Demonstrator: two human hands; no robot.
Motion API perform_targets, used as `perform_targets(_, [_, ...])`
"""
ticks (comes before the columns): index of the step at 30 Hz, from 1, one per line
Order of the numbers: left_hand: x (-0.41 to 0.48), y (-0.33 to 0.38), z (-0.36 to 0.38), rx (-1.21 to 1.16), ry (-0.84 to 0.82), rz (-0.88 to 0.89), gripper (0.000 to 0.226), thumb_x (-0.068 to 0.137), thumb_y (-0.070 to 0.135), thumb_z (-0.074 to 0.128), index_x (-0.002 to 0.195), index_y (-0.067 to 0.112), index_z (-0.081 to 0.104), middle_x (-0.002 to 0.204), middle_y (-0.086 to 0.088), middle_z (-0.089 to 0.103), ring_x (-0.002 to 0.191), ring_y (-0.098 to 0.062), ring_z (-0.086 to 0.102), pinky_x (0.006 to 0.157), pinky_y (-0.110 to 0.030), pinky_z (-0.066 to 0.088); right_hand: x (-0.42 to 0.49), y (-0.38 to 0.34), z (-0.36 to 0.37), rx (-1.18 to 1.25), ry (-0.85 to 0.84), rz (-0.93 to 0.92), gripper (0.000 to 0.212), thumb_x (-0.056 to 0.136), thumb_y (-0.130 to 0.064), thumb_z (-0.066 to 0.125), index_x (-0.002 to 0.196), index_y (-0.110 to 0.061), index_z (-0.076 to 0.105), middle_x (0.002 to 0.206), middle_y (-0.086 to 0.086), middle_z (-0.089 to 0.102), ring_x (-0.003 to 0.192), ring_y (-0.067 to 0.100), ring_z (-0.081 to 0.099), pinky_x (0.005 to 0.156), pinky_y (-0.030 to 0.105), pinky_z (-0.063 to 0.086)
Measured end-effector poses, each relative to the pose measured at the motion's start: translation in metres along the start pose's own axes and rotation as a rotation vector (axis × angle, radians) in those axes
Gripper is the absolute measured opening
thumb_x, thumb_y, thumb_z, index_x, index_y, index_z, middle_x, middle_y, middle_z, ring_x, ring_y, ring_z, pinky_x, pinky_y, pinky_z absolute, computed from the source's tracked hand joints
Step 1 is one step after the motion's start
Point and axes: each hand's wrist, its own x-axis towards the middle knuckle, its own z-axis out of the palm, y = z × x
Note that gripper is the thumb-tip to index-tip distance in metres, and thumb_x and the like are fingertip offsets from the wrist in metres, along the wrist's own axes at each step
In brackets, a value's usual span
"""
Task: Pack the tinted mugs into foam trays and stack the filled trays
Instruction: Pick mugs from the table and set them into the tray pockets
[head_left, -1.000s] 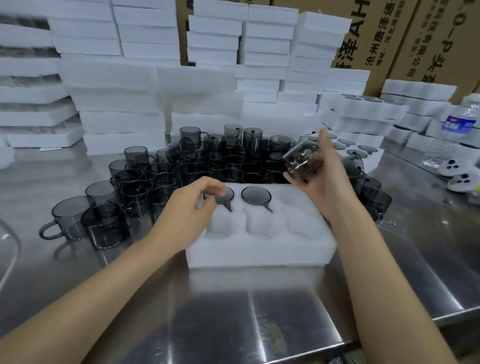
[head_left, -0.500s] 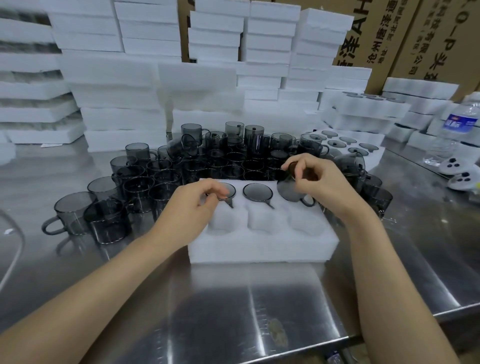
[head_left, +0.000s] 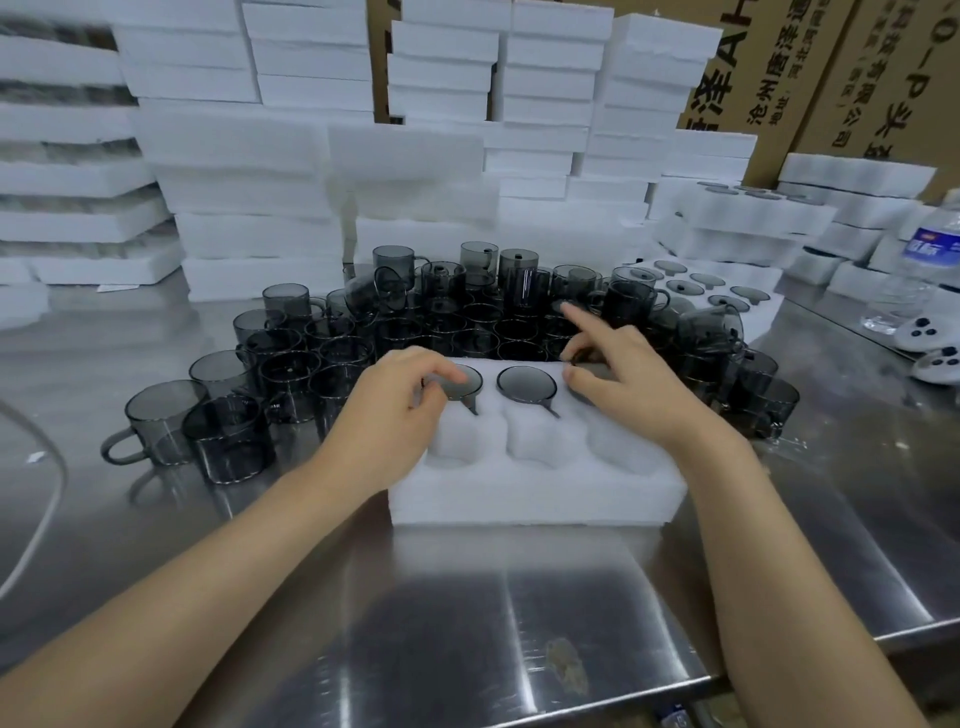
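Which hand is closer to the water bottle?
Right. The right hand is over the right end of the foam tray, the water bottle beyond it to the right; the left hand is at the tray's left end.

The left hand (head_left: 384, 410) and right hand (head_left: 626, 387) are bare, and so are both forearms (head_left: 234, 561).

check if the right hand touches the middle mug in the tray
Apart. The head view shows bare foam tray between the thumb of the right hand and the middle mug.
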Motion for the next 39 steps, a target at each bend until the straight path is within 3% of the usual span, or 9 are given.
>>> perform_targets(3, [0.007,-0.004,-0.001,0.2,0.073,0.093,0.027,0.093,0.002,0.047,0.11,0.013,0.065,0.119,0.005,0.055,0.116,-0.009,0.041,0.095,-0.005,0.025,-0.001,0.002,0.001,-0.311,-0.074,0.021,0.046,0.099,-0.038,0.039,0.145,-0.041,0.034,0.149,-0.019,0.034,0.129,0.011,0.022,0.107,0.032,0.012])
perform_targets(9, [0.053,-0.017,-0.012,0.572,0.188,0.023,0.031,0.093,0.013,0.051,0.122,0.01,0.062,0.141,-0.014,0.044,0.134,-0.032,0.033,0.107,-0.044,0.03,0.0,0.002,0.003,-0.485,-0.284,0.137,0.072,0.084,-0.07,0.003,0.15,-0.044,0.013,0.16,-0.018,0.005,0.146,0.015,0.001,0.115,0.042,0.0])
perform_targets(12, [0.082,-0.026,-0.02,0.395,0.111,-0.19,0.035,0.095,0.019,0.048,0.128,0.016,0.059,0.144,-0.019,0.035,0.136,-0.034,0.025,0.111,-0.041,0.024,0.001,0.0,0.005,-0.517,-0.267,0.149,0.095,0.066,-0.079,-0.01,0.152,-0.042,0.01,0.16,-0.014,0.008,0.147,0.015,0.001,0.115,0.043,0.001])
perform_targets(18, [0.114,-0.044,-0.021,0.399,-0.063,-0.396,0.044,0.098,0.03,0.044,0.14,0.023,0.049,0.151,-0.023,0.028,0.141,-0.038,0.024,0.114,-0.044,0.027,0.001,0.006,0.008,-0.494,-0.222,0.113,0.094,0.068,-0.079,-0.006,0.15,-0.041,0.018,0.155,-0.014,0.024,0.142,0.012,0.012,0.112,0.041,0.01])
perform_targets(22, [0.119,-0.041,-0.025,0.259,0.049,-0.336,0.02,0.093,0.021,0.05,0.099,0.011,0.066,0.099,-0.01,0.06,0.106,-0.03,0.057,0.078,-0.028,0.04,0.002,0.009,0.008,-0.48,-0.201,0.099,0.091,0.069,-0.079,-0.003,0.149,-0.042,0.021,0.151,-0.015,0.03,0.139,0.012,0.016,0.108,0.04,0.014])
perform_targets(29, [0.115,-0.025,-0.038,0.097,0.187,-0.31,0.023,0.09,0.021,0.05,0.077,0.007,0.062,0.081,-0.005,0.058,0.069,-0.02,0.052,0.053,-0.023,0.034,0.002,0.009,0.009,-0.432,-0.189,0.108,0.087,0.072,-0.077,0.001,0.147,-0.042,0.027,0.149,-0.016,0.032,0.137,0.011,0.016,0.107,0.04,0.014])
perform_targets(32, [0.107,-0.002,-0.058,-0.094,0.241,-0.241,0.018,0.087,0.027,0.053,0.072,0.017,0.055,0.061,0.0,0.043,0.054,-0.014,0.039,0.057,-0.026,0.03,0.003,0.01,0.009,-0.43,-0.194,0.126,0.072,0.083,-0.071,0.01,0.146,-0.042,0.029,0.149,-0.015,0.033,0.137,0.011,0.017,0.106,0.04,0.014])
perform_targets(35, [0.09,0.02,-0.069,-0.246,0.189,-0.189,0.012,0.087,0.032,0.061,0.095,0.024,0.065,0.081,0.004,0.057,0.065,-0.012,0.053,0.072,-0.025,0.044,0.003,0.009,0.008,-0.428,-0.205,0.154,0.066,0.087,-0.068,0.014,0.145,-0.042,0.032,0.148,-0.013,0.035,0.137,0.016,0.02,0.105,0.041,0.014])
perform_targets(39, [0.046,0.035,-0.059,-0.325,0.119,-0.11,0.052,0.078,0.04,0.077,0.125,0.023,0.063,0.113,0.014,0.067,0.099,0.001,0.065,0.091,-0.016,0.049,0.008,-0.005,0.002,-0.391,-0.132,0.194,0.063,0.09,-0.065,0.013,0.132,-0.038,0.051,0.123,-0.004,0.058,0.126,0.027,0.036,0.102,0.047,0.02])
